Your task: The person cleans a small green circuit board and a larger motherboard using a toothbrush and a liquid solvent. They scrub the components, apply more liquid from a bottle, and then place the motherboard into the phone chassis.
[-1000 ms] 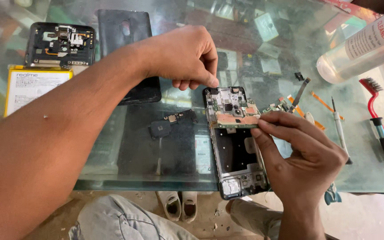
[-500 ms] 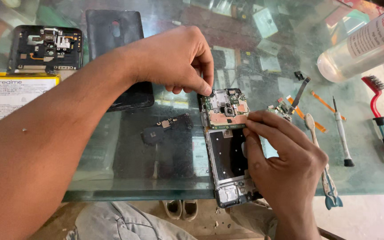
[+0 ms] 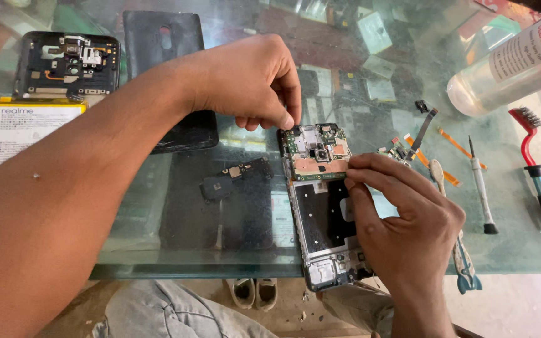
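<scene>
Hands first: your left hand [image 3: 252, 81] reaches across from the left edge of the tabletop [image 3: 408, 81], thumb and forefinger closed in a pinch at the top left corner of the phone [image 3: 324, 206]. Your right hand [image 3: 402, 219] comes up from the near edge, its fingertips pressed together on the right side of the green board [image 3: 315, 152], roughly where the board meets the dark lower half of the frame. I cannot tell whether either pinch holds a small part or only bears on the board.

Your phone lies opened, face down, near the middle of the near edge, its lower end hanging just past the glass. Draw it further onto the tabletop if you can; I judge an overhanging frame likelier to rock under finger pressure.

Keep the left pinch steady as the anchor and let the right fingertips do the fine work, pressing or lifting squarely rather than at a slant, so the board is not flexed.

Loose pieces lie close by: a small dark part [image 3: 233, 178] just left of the phone, orange flex strips [image 3: 458, 141] and a screwdriver [image 3: 480, 188] to the right, tweezers [image 3: 461, 263] under your right wrist. Mind your wrist does not sweep them. Farther off sit a battery [image 3: 23, 128] at the left edge and a clear bottle [image 3: 508, 66] at the far right corner.
</scene>
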